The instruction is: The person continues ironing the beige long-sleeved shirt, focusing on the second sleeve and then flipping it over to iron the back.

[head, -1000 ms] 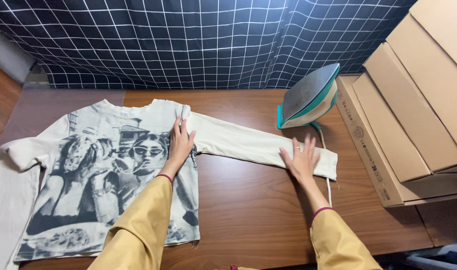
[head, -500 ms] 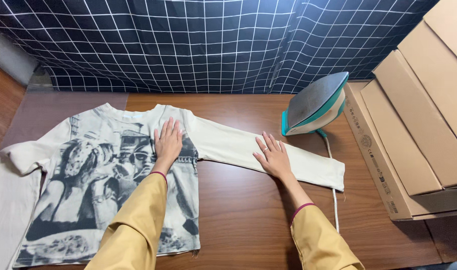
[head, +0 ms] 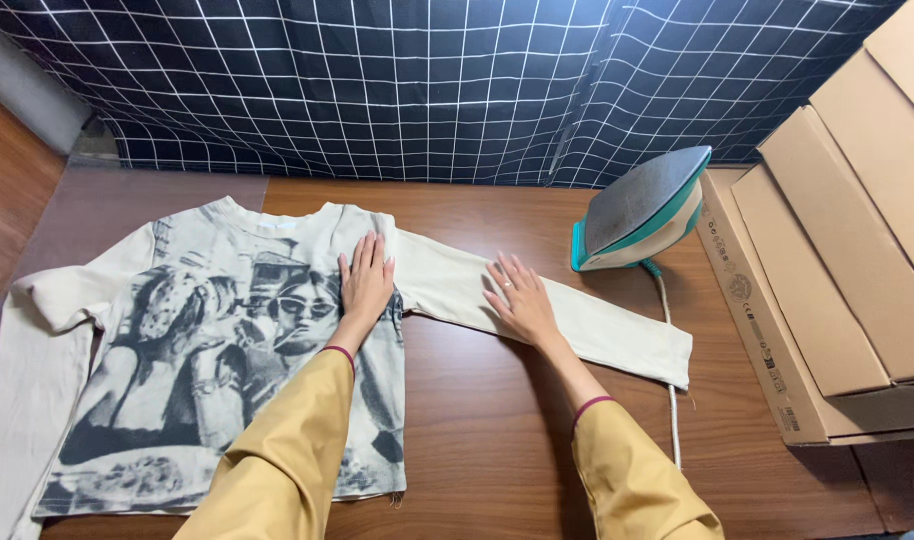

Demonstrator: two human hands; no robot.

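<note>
Head-camera view down onto a brown wooden table (head: 477,440), with a cream long-sleeved shirt (head: 227,360) spread flat, front up, showing a large grey photo print of faces. Left hand (head: 365,283) flat and fully open, fingers together and pointing toward 12 o'clock, palm pressed on the shirt's chest close to the armhole seam, gripping nothing. Right hand (head: 522,300) also flat and open, fingers slightly fanned toward 11 o'clock, palm down on the shirt's outstretched sleeve (head: 577,325), holding nothing, only pressing. Long axis of that sleeve running from the shoulder at about 10 o'clock to the cuff at about 4 o'clock; cuff end lying toward 4 o'clock from the right hand, clearly nearer the right hand than the left. Other sleeve hanging down the far left edge of the shirt, toward 8 o'clock, well apart from both hands. Both forearms in mustard-yellow sleeves with a dark red cuff beneath. Teal and white steam iron (head: 642,210) standing on its heel at about 2 o'clock from the right hand, soleplate facing up and left, near the sleeve but not touching it, its white cord (head: 667,340) trailing toward 6 o'clock past the cuff. Stacked cardboard boxes (head: 837,250) at 3 o'clock, all closed, contents hidden. Dark checked cloth (head: 377,80) draped behind the table at 12 o'clock.
</note>
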